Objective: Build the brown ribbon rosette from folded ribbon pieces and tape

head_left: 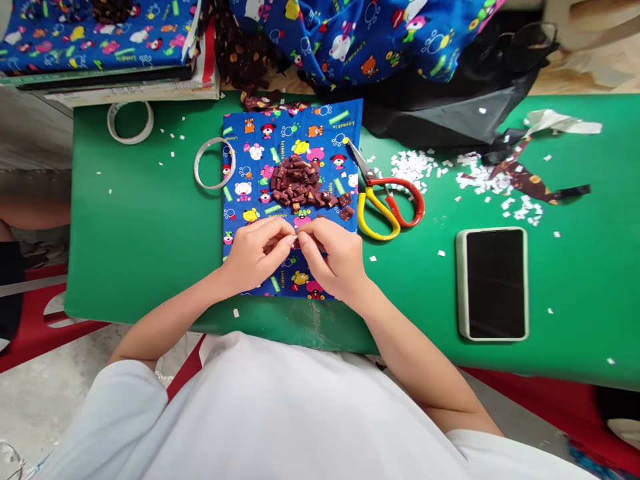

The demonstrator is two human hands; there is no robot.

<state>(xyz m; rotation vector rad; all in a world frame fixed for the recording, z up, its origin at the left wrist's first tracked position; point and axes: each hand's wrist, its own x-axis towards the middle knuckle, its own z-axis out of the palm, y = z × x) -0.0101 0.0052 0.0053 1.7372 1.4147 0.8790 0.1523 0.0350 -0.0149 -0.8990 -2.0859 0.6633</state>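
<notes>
My left hand (pixel 259 252) and my right hand (pixel 334 255) meet tip to tip, both closed in a pinch. Between the fingertips shows a small whitish piece (pixel 295 238), mostly covered by the fingers. Under both hands lies a blue board or folded cloth (pixel 243 257) printed with cartoon animals. Just beyond the fingers sits a heap of small brown patterned pieces (pixel 297 183), a few of them loose at its right side. Scissors (pixel 385 190) with one red and one yellow handle rest on the right edge of the blue print, blades pointing away from me.
Two tape rolls, a white roll (pixel 131 122) and a thinner ring (pixel 214 163), lie left on the green table (pixel 150 267). White scraps (pixel 413 170), brown strips (pixel 525 177) and a phone (pixel 493 283) are on the right. Behind are a black bag (pixel 435 113) and blue printed cloth (pixel 350 40).
</notes>
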